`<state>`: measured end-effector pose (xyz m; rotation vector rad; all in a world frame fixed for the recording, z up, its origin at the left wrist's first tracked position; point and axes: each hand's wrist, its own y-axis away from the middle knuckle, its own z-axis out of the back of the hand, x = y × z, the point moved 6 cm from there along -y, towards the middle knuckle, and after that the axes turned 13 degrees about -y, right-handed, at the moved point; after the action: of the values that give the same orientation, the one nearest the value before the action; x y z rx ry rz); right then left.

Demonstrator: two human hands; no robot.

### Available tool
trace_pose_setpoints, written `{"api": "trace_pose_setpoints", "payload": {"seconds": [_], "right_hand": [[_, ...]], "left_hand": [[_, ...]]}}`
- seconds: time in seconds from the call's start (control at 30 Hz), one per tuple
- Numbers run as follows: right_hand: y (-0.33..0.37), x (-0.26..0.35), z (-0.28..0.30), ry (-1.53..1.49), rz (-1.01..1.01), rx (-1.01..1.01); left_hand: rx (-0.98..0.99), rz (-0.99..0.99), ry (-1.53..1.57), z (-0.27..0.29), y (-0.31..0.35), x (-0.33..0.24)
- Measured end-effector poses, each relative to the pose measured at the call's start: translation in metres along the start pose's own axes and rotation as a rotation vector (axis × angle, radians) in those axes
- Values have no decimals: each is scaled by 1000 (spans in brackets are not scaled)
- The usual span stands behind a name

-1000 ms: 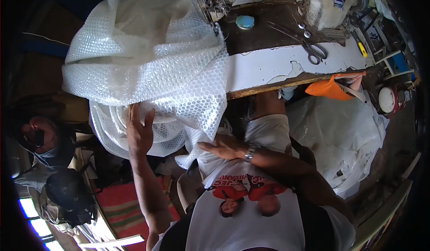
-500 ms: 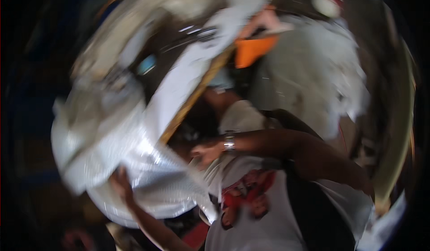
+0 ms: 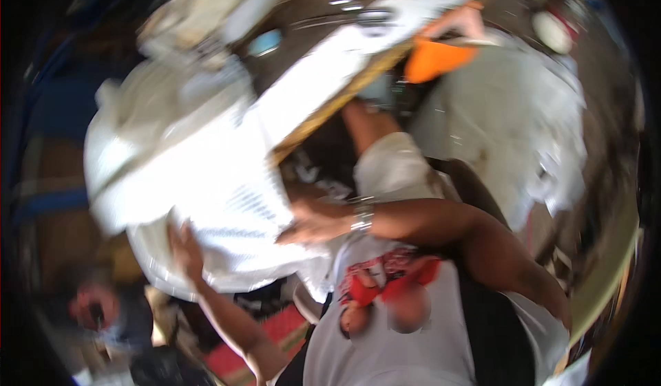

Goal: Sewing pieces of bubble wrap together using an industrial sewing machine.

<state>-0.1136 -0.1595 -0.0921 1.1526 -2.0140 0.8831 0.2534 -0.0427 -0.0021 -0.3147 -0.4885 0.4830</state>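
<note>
A large bundle of shiny clear bubble wrap (image 3: 227, 210) lies before me, partly glared out white. My left hand (image 3: 184, 250) rests against its near left side, fingers stretched out and apart. Over the wrap's right edge reaches my right hand (image 3: 317, 221), with a metal watch at the wrist. Its fingers lie together on that edge and seem to grip it, though blur softens them. A long white board (image 3: 310, 87) with a brown edge runs from the wrap toward the upper right, close beyond my right hand.
An orange piece (image 3: 437, 61) lies beside the board's far end. To the right spreads a large translucent plastic bag (image 3: 496, 111). A small blue object (image 3: 265, 43) sits on the dark surface left of the board. My legs are under the board's right side. Red material (image 3: 255, 341) shows at lower left.
The view has shifted, so the board and bags appear farther right and higher. My right hand has moved left onto the wrap's edge. My left hand stays against the wrap.
</note>
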Motion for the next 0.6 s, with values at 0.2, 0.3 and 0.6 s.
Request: {"api": "trace_pose_setpoints", "payload": {"seconds": [0.2,0.3,0.6], "right_hand": [[11,22,26,265,-110,-219],[14,30,27,545,-294,-139],[20,-10,37,-45,-136,-291]], "left_hand": [[-400,-301,180,139,-5,-126],[-226,-342,86,128,-47,-148],[-124,-227,295,36,-149,-77]]}}
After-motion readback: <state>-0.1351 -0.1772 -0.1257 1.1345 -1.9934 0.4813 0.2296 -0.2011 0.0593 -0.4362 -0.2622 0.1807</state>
